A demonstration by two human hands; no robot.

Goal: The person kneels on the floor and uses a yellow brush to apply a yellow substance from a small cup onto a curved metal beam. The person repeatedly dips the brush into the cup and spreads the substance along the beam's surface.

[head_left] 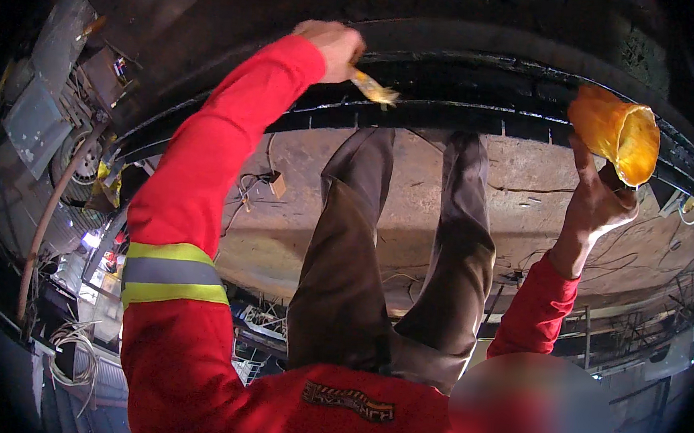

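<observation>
My left hand (pixel 332 48) is closed around a paintbrush (pixel 374 89), whose yellowish, worn bristles point right and down. The brush is just in front of a long glossy black beam (pixel 468 94); I cannot tell whether its tip touches. Over on the right, my right hand (pixel 593 203) grips an orange-yellow, translucent plastic container (pixel 606 132) from below. The container is tilted, with its wide open mouth facing right, and its inside looks coated in yellow. Whatever liquid it may hold is not visible.
Below the beam is a brownish, stained floor (pixel 414 181) with a small block and thin wires (pixel 265 185). On the left are a wheel (pixel 85 158), a brown pole (pixel 53 212), a coiled cable (pixel 75 358) and stacked scrap. Metal frames (pixel 651 350) stand at the right.
</observation>
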